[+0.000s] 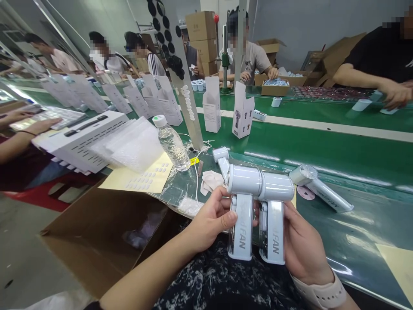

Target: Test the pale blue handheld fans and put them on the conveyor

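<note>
Two light blue handheld fans are held side by side, their round heads touching and their handles, marked FAN, pointing down. Around the handle of the left fan (244, 228) are the fingers of my left hand (214, 217), thumb on its front edge. The right fan (276, 228) rests in my right hand (305, 241), whose fingers are mostly hidden behind it. A third fan (325, 191) lies on the table to the right. Another small fan (222, 159) lies just behind the held pair. A crumpled white cloth (213, 181) is left of them.
A water bottle (172, 144) stands near a metal post (190, 107). Stickers lie on a yellow sheet (155, 178) at left, above an open cardboard box (106, 232). Open white boxes (212, 112) stand on the green conveyor (290, 144). Several people work across it.
</note>
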Tool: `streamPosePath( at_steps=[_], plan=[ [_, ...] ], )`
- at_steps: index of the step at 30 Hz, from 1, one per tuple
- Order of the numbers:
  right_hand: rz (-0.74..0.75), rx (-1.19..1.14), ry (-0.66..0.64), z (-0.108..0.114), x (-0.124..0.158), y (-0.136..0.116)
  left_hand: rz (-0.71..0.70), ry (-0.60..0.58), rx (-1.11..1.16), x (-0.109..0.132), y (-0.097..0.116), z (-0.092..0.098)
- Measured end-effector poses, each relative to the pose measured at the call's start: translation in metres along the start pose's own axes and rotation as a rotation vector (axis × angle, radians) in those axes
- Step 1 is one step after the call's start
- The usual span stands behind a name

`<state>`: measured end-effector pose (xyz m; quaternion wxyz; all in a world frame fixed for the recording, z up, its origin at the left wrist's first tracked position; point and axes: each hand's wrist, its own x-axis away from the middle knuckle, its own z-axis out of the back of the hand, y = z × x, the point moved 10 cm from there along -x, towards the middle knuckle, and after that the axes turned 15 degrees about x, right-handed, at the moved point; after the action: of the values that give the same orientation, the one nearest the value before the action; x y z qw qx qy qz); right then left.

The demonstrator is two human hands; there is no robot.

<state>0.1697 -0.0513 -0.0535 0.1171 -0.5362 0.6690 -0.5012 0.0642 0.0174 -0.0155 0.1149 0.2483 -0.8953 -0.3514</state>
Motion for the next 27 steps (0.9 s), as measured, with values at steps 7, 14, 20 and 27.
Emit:
streamPosePath(
  at_steps=[7,14,20,27],
  plan=[
    [-0.063,0.012,-0.038,-0.005,-0.001,0.005,0.001,0.036,-0.039,-0.004,-0.006,0.011],
    [0.132,0.19,0.008,0.01,0.001,-0.008,-0.074,0.093,-0.347,0.001,0.015,0.012],
    [0.467,0.605,0.02,0.004,0.024,-0.037,-0.187,-0.109,-0.668,0.003,0.038,-0.021],
    [0.588,0.734,-0.074,-0.002,0.007,-0.052,-0.227,-0.211,-0.915,-0.012,0.043,-0.025]
  ],
)
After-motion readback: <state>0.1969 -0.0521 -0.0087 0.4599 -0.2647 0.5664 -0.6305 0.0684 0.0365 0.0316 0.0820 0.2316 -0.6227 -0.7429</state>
